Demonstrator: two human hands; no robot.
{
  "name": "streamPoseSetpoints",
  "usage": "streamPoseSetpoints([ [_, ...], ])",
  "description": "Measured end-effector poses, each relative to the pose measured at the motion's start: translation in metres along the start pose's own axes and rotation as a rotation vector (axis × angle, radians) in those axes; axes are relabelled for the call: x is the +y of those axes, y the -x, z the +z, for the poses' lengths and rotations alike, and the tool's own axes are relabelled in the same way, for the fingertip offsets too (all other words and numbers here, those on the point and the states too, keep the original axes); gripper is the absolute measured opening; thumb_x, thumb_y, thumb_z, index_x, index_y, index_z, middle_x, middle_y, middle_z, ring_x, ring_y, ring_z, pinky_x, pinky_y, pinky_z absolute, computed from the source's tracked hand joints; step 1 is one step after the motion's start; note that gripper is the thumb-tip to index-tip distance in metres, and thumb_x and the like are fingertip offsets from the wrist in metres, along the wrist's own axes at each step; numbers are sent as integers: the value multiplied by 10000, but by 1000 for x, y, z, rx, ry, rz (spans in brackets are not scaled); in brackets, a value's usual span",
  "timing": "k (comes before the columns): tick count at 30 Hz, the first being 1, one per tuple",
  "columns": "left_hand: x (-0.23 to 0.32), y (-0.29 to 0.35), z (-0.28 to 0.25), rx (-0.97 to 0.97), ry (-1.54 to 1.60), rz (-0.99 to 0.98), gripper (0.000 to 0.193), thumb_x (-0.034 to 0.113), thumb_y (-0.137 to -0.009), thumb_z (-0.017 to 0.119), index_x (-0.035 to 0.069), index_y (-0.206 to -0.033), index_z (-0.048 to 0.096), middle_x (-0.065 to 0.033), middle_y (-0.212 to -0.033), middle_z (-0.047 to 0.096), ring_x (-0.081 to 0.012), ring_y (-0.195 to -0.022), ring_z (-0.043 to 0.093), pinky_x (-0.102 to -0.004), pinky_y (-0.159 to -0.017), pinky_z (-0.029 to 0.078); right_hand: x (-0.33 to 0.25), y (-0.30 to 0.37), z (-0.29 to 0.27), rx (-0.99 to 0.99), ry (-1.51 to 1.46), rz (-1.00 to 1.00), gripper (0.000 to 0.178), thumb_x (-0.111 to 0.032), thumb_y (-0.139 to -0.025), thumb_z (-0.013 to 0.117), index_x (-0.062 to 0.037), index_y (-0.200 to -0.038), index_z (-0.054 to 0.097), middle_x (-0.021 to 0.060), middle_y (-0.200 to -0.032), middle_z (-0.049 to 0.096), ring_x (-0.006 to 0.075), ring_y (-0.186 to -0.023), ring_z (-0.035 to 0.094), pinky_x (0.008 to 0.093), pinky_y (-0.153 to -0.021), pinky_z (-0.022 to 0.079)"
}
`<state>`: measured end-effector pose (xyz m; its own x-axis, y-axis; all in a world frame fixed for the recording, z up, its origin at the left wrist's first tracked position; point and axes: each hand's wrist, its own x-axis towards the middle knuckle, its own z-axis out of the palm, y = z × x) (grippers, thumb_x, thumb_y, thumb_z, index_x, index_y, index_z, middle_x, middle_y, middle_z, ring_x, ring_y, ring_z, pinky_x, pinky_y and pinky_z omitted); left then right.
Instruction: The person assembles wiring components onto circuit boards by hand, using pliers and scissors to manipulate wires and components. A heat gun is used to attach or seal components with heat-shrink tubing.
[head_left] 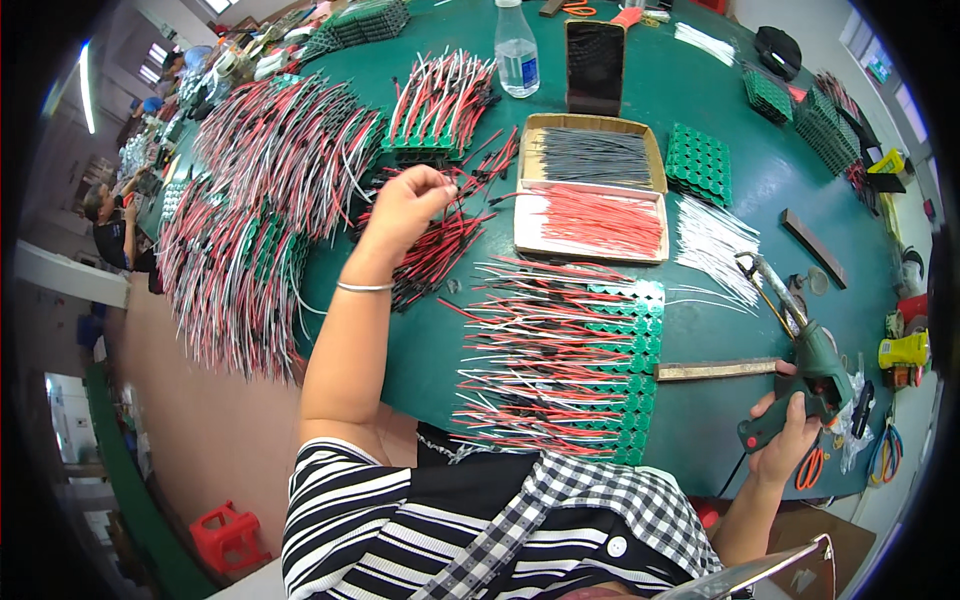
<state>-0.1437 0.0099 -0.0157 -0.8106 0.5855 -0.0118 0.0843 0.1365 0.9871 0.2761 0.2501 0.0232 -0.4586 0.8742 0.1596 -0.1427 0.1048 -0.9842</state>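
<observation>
My right hand (785, 435) grips a green soldering gun (822, 365) by its handle at the right. Its metal barrel points up and away over the table. My left hand (405, 208) is raised with thumb and fingertips pinched together, above a loose pile of red and black wires (440, 250); whatever is in the pinch is too small to tell. Between my arms, close to my body, lies a panel of green round circuit boards (640, 345). Red, white and black wires (545, 350) extend from it to the left. A wooden strip (715, 371) touches its right side.
Large bundles of wired boards (260, 170) cover the table's left. Behind the panel, a cardboard box (592, 220) holds red and black wires; white wires (715, 250) lie beside it. A bottle (516, 55) and a phone (594, 65) stand farther back. Scissors (810, 467) lie near the right edge.
</observation>
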Motion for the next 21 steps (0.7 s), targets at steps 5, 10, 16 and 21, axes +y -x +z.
streamPoseSetpoints([
  [5, 30, 21, -24, -80, 395, -29, 52, 116, -918, 533, 76, -903, 502, -116, -1000, 646, -153, -921, 596, -293, -839, 459, 7, -1, 0, -14, -60, 10, 389, -142, -883, 516, 43, -1214, 432, 188, -1082, 573, 150, -574, 558, 230, -509, 464],
  [10, 45, 35, -34, -8, 497, 47, 60, 132, -951, 479, 86, -913, 483, -42, -823, 565, -179, -853, 600, -300, -810, 477, 9, -2, 0, -17, -53, 27, 405, -151, -880, 523, 44, -1223, 429, 192, -1083, 573, 149, -573, 557, 233, -510, 462],
  [16, 27, 45, -12, -71, -448, 147, 106, 118, -893, 554, 16, -897, 524, -34, -796, 543, -106, -747, 501, -263, -710, 436, 11, -3, 3, -37, -59, 43, 432, -164, -875, 539, 47, -1232, 419, 198, -1087, 573, 150, -573, 557, 241, -506, 464],
  [21, 1, 51, -8, 18, -550, 63, 142, 137, -898, 548, -4, -904, 561, -67, -805, 564, -150, -747, 525, -305, -726, 451, 12, -3, 4, -76, -54, 56, 435, -168, -880, 533, 48, -1238, 414, 202, -1092, 572, 152, -574, 555, 244, -509, 463],
])
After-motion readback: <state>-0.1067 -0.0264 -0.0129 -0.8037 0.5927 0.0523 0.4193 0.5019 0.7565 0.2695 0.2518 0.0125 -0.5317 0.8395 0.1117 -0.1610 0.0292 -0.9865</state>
